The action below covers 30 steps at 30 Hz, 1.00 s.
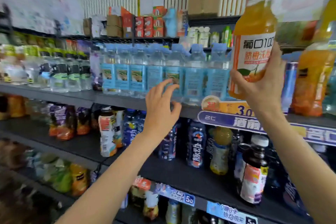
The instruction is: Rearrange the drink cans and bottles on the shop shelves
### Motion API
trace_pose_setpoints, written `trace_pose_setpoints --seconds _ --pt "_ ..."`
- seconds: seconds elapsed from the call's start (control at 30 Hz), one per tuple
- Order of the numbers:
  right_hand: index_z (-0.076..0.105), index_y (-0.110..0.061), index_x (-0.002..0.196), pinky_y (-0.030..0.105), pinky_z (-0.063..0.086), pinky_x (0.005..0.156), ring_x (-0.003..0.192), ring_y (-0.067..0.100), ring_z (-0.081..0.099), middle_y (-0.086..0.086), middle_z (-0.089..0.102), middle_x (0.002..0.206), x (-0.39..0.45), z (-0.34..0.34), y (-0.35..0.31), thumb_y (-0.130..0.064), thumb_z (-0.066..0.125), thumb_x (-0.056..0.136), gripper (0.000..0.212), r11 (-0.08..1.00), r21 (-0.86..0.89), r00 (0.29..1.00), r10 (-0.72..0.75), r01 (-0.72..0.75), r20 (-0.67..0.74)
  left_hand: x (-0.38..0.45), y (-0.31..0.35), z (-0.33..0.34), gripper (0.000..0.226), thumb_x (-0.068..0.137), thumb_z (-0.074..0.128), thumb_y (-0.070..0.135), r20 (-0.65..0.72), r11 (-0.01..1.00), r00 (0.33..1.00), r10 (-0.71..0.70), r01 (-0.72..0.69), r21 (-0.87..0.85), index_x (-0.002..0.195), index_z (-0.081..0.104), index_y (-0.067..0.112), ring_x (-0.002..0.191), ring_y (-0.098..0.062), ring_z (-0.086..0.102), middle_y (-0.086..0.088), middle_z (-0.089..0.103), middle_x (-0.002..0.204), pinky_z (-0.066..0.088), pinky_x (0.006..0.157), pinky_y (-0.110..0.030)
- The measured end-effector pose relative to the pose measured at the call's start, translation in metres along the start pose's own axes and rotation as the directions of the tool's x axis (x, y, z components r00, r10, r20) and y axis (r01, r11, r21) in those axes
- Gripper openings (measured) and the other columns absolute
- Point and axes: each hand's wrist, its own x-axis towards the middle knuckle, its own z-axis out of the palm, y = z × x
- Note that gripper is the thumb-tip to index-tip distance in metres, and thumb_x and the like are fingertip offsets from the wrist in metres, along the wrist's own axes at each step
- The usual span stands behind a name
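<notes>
Juice bottle (254,42) – smooth, round-shouldered plastic

An orange juice bottle (254,42) with a white cap and a white label printed in black and orange characters is held upright in the air by the right hand (263,85), in front of the shelf (72,96). On that shelf stands a row of clear water bottles (163,74) with pale blue caps and blue labels, packed side by side. The left hand (160,107) reaches toward them, its fingers (171,87) spread just before one bottle. Dark blue bottles (196,143) stand upright on the shelf below.
</notes>
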Motion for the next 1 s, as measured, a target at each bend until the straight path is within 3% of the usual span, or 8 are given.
trace_pose_setpoints --seconds 0.13,0.23,0.3,0.4,0.57,0.77,0.83,1.0 --pt "0.030 -0.011 0.142 0.002 0.027 0.078 0.097 0.003 0.032 0.014 0.043 0.118 -0.022 0.079 -0.048 -0.032 0.072 0.072 0.084 0.989 0.145 0.999 -0.018 0.012 0.041 -0.011 -0.074 -0.074 0.037 0.091 0.052 0.014 -0.028 0.989 0.996 -0.089 0.092 0.115 0.127 0.050 0.018 0.127 -0.018 0.035 0.002 0.038 0.139 0.017 0.107 -0.035" --pt "0.031 -0.012 0.142 0.012 0.036 0.091 0.111 0.018 0.045 0.012 0.046 0.125 -0.048 0.152 -0.089 -0.034 0.072 0.072 0.084 0.960 0.279 0.998 -0.022 0.004 0.061 -0.024 -0.138 -0.137 0.036 0.092 0.051 0.014 -0.027 0.983 0.988 -0.151 0.153 0.097 0.128 0.048 0.018 0.097 -0.015 0.052 0.003 0.039 0.132 0.038 0.089 -0.035" --pt "0.027 -0.014 0.143 0.015 0.037 0.099 0.118 0.018 0.043 0.011 0.044 0.130 -0.074 0.206 -0.124 -0.031 0.074 0.074 0.086 0.931 0.363 0.998 0.011 -0.035 0.068 -0.033 -0.182 -0.179 0.036 0.092 0.049 0.014 -0.020 0.973 0.978 -0.207 0.208 0.099 0.128 0.046 0.019 0.103 -0.015 0.050 0.002 0.040 0.126 0.040 0.079 -0.028" --pt "0.021 -0.018 0.145 0.032 0.037 0.105 0.127 0.016 0.037 0.000 0.038 0.134 -0.119 0.289 -0.186 -0.035 0.073 0.075 0.089 0.882 0.468 0.998 0.047 -0.058 0.035 -0.046 -0.253 -0.237 0.039 0.092 0.050 0.015 0.004 0.942 0.961 -0.276 0.269 0.200 0.130 0.043 0.015 0.116 -0.019 0.042 -0.003 0.042 0.125 0.037 0.091 -0.028" --pt "0.022 -0.005 0.144 -0.009 0.016 0.089 0.102 -0.019 0.029 0.012 0.036 0.124 -0.163 0.406 -0.274 -0.018 0.078 0.074 0.091 0.873 0.486 0.998 0.017 -0.048 0.068 -0.056 -0.351 -0.327 0.040 0.092 0.051 0.016 0.056 0.905 0.924 -0.379 0.357 0.231 0.131 0.041 0.016 0.111 -0.014 0.049 0.000 0.046 0.127 0.040 0.088 -0.026" --pt "0.020 -0.011 0.146 -0.010 0.025 0.074 0.091 -0.004 0.033 0.013 0.033 0.120 -0.175 0.539 -0.352 -0.014 0.077 0.074 0.092 0.819 0.550 0.984 0.087 -0.160 0.158 -0.054 -0.464 -0.413 0.040 0.092 0.053 0.018 -0.042 0.845 0.915 -0.401 0.388 0.368 0.130 0.043 0.014 0.113 -0.019 0.048 -0.002 0.051 0.122 0.040 0.087 -0.028" --pt "0.018 -0.016 0.147 -0.009 0.027 0.071 0.088 -0.010 0.038 0.007 0.031 0.119 -0.184 0.587 -0.367 -0.017 0.076 0.075 0.093 0.789 0.578 0.974 0.116 -0.209 0.194 -0.052 -0.509 -0.430 0.040 0.091 0.054 0.019 -0.069 0.817 0.902 -0.426 0.416 0.399 0.129 0.044 0.011 0.116 -0.023 0.047 -0.006 0.051 0.124 0.041 0.091 -0.033" --pt "0.016 -0.015 0.148 -0.015 0.011 0.074 0.087 -0.019 0.021 0.003 0.033 0.129 -0.199 0.715 -0.386 -0.021 0.074 0.078 0.091 0.807 0.545 0.953 0.067 -0.225 0.294 -0.018 -0.620 -0.461 0.040 0.090 0.053 0.016 -0.062 0.809 0.896 -0.440 0.425 0.406 0.128 0.044 0.010 0.119 -0.024 0.045 -0.008 0.049 0.127 0.038 0.098 -0.036"
